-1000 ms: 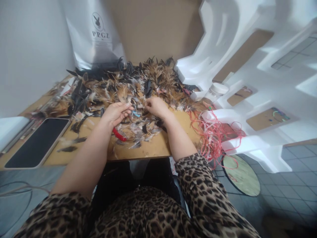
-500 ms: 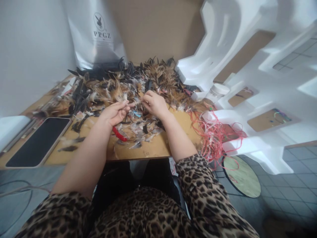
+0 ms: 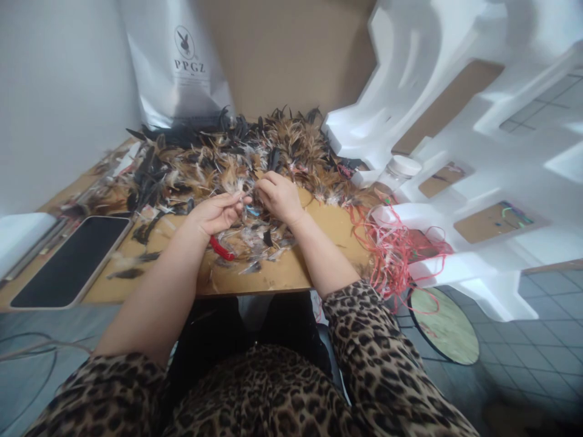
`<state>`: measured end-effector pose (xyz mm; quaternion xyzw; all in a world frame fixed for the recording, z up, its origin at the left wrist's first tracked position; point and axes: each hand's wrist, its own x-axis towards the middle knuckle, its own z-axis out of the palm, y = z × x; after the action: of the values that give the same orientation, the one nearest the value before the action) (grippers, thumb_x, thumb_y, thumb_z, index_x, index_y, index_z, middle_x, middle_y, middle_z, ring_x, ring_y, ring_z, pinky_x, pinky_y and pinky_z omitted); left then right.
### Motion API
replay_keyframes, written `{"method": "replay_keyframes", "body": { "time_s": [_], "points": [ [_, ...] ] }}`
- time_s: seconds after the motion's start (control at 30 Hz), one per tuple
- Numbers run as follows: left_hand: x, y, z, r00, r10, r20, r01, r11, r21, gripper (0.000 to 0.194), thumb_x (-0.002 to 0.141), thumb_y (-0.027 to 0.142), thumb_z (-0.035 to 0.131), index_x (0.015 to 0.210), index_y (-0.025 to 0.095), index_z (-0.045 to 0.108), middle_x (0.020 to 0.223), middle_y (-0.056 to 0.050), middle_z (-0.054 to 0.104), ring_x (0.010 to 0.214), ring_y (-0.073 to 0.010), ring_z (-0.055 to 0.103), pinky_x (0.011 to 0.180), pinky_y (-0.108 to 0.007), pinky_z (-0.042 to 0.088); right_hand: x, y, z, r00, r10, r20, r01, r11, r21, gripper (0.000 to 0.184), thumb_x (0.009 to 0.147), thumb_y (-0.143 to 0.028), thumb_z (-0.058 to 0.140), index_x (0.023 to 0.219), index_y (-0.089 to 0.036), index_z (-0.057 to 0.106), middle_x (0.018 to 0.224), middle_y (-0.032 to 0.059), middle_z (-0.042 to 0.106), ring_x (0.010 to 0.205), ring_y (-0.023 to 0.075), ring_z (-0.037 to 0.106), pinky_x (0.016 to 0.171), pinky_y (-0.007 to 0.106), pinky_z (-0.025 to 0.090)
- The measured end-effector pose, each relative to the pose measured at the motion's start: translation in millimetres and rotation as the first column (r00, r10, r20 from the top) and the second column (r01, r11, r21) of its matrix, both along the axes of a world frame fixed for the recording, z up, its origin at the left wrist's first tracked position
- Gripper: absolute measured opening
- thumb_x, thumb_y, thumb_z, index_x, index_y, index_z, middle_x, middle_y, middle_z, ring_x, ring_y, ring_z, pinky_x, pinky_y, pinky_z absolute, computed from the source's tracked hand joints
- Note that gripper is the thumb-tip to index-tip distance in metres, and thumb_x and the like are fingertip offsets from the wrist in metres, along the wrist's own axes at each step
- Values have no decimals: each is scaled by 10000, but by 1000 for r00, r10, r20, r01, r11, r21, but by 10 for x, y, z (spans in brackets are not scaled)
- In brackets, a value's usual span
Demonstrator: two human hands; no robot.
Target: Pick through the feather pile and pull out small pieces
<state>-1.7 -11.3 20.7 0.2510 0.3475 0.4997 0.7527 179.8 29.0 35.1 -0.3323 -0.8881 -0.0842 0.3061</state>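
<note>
My left hand [image 3: 219, 212] is over the middle of the table, thumb and fingers pinched on the pale base of a small tan feather tuft [image 3: 233, 181]. Close beside it, my right hand [image 3: 279, 197] has its fingers curled in a pinch near the same spot; whatever is between them is too small to make out. Loose feathers and white fluff [image 3: 268, 238] lie beneath both hands. A red curved object [image 3: 221, 248] rests on the table just below my left hand. Behind the hands spreads a heap of brown and black feathers [image 3: 182, 161].
A phone [image 3: 71, 261] lies at the left of the wooden table [image 3: 255, 282]. Tangled pink-red strings [image 3: 396, 252] hang over the right edge by white foam pieces [image 3: 437, 209]. A lidded jar [image 3: 401, 170] stands there. A silvery bag [image 3: 177, 79] is at the back; a round stool [image 3: 446, 325] sits below.
My left hand has shifted slightly right with the feather tuft. My right hand has moved a little left and down, so the hands are closer together.
</note>
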Motion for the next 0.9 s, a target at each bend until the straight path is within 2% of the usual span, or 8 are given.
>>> {"method": "replay_keyframes", "body": {
  "time_s": [0.13, 0.23, 0.37, 0.47, 0.53, 0.6, 0.7, 0.9],
  "points": [
    [23, 16, -3, 993, 104, -47, -99, 990, 96, 45, 731, 74, 617, 766, 91, 639, 753, -71, 667, 502, -20, 557, 425, -61, 427, -50, -39, 13, 967, -23, -254, -26, 982, -187, 276, 887, -314, 365, 966, -160, 580, 999, 81, 552, 894, 131, 497, 777, 238, 367],
    [59, 19, 19, 957, 257, -134, -219, 944, 246, 68, 717, 129, 648, 759, 76, 654, 756, -79, 677, 510, -26, 561, 444, -81, 431, -109, -24, 2, 843, -107, -527, -122, 917, -381, 281, 840, -385, 438, 886, -146, 579, 852, 45, 569, 751, 109, 497, 680, 220, 388],
    [118, -10, 59, 892, 370, -259, -259, 890, 376, 168, 677, 214, 691, 765, 72, 675, 714, -79, 682, 495, -36, 560, 441, -102, 414, -185, 2, -30, 694, -242, -679, -401, 654, -642, 370, 728, -519, 547, 721, -150, 565, 541, -44, 445, 484, 55, 360, 474, 190, 289],
    [164, -50, 73, 873, 356, -334, -198, 884, 423, 217, 654, 254, 709, 768, 70, 685, 657, -77, 673, 470, -48, 552, 444, -125, 419, -220, -8, -50, 644, -308, -701, -553, 446, -704, 409, 634, -548, 630, 688, -149, 562, 466, -73, 393, 417, 34, 272, 413, 187, 205],
    [191, -73, 73, 870, 333, -364, -153, 883, 444, 223, 647, 262, 713, 746, 63, 687, 623, -75, 664, 443, -48, 538, 434, -132, 415, -237, -18, -63, 616, -332, -714, -622, 350, -700, 417, 589, -535, 671, 681, -144, 557, 485, -65, 449, 412, 28, 279, 397, 182, 186],
    [208, -84, 68, 876, 304, -374, -123, 892, 435, 219, 640, 254, 717, 741, 62, 686, 635, -81, 669, 437, -51, 540, 425, -133, 412, -249, -19, -76, 581, -363, -728, -669, 296, -682, 417, 547, -505, 708, 675, -145, 541, 514, -55, 499, 412, 25, 301, 390, 176, 189],
    [197, -67, 54, 902, 263, -344, -126, 920, 372, 207, 644, 233, 714, 769, 71, 680, 750, -104, 695, 488, -66, 584, 426, -130, 422, -248, 3, -86, 548, -398, -736, -680, 300, -669, 408, 525, -473, 734, 680, -157, 527, 467, -76, 457, 395, 25, 294, 386, 174, 194],
    [111, 17, 6, 941, 261, -216, -209, 949, 236, 122, 701, 167, 668, 771, 68, 651, 734, -95, 693, 508, -56, 598, 417, -99, 423, -190, 33, -46, 575, -318, -754, -607, 451, -654, 353, 591, -468, 688, 663, -159, 533, 437, -88, 385, 394, 30, 276, 396, 184, 200]
  ]
}}
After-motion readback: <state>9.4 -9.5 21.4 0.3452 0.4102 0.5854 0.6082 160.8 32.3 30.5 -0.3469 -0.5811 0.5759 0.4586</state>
